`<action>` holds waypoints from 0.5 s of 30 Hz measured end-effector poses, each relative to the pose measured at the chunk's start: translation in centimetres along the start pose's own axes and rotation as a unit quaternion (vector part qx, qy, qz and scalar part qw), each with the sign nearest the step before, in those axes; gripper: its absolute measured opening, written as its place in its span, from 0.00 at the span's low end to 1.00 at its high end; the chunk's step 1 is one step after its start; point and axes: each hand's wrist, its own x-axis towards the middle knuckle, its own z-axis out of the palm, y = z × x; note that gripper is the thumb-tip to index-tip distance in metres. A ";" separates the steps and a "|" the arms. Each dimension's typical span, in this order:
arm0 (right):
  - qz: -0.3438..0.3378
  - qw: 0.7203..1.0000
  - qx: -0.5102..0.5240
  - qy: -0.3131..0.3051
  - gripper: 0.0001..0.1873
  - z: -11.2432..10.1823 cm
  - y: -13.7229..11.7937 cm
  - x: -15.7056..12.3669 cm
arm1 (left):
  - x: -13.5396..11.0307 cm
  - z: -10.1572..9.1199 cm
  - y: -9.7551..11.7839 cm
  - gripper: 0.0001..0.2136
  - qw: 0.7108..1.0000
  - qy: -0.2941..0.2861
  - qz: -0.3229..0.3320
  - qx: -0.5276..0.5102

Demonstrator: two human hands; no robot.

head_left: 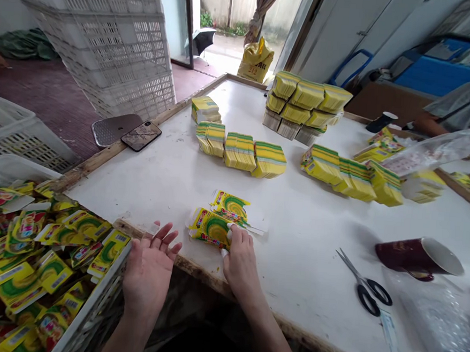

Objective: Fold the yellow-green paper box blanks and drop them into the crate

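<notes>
My right hand (pixel 242 259) pinches the right end of a small yellow and green carton (pixel 209 227) lying near the front edge of the table. Just behind it is another such carton (pixel 230 203), with white end flaps showing. My left hand (pixel 151 266) is turned palm up and holds nothing, fingers apart and slightly curled, over the table's wooden edge. To its left stands a white plastic crate (pixel 104 290) heaped with folded-up yellow cartons (pixel 53 273).
Rows of flat yellow cartons (pixel 240 150) and a stack of bundles (pixel 307 98) stand farther back. Scissors (pixel 366 292) and a tipped dark mug (pixel 402 255) lie at right, near clear plastic (pixel 434 324). A phone (pixel 141 135) rests at the left edge. Another person's arm (pixel 432 124) shows far right.
</notes>
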 end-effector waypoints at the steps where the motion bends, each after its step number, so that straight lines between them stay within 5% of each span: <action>1: 0.005 1.000 0.009 0.008 0.31 -0.1 0.0 -0.1 | -0.1 0.0 -0.2 0.23 1.000 -0.003 0.006 0.006; 6: 0.032 0.987 0.154 0.018 0.31 -1.6 -0.9 -0.6 | -1.1 -0.1 -1.6 0.24 0.999 -0.020 0.035 0.027; 10: 0.038 0.927 0.361 -0.090 0.33 -2.5 -2.9 -1.4 | -2.0 0.8 -2.4 0.28 0.995 -0.097 0.000 0.001; 12: 0.042 0.910 0.392 -0.129 0.33 -2.2 -3.7 -2.0 | -2.2 1.4 -2.4 0.28 0.991 -0.134 -0.018 0.012; 15: 0.063 0.921 0.371 -0.101 0.33 -1.4 -4.4 -2.8 | -2.3 2.1 -2.3 0.25 0.987 -0.144 0.020 0.065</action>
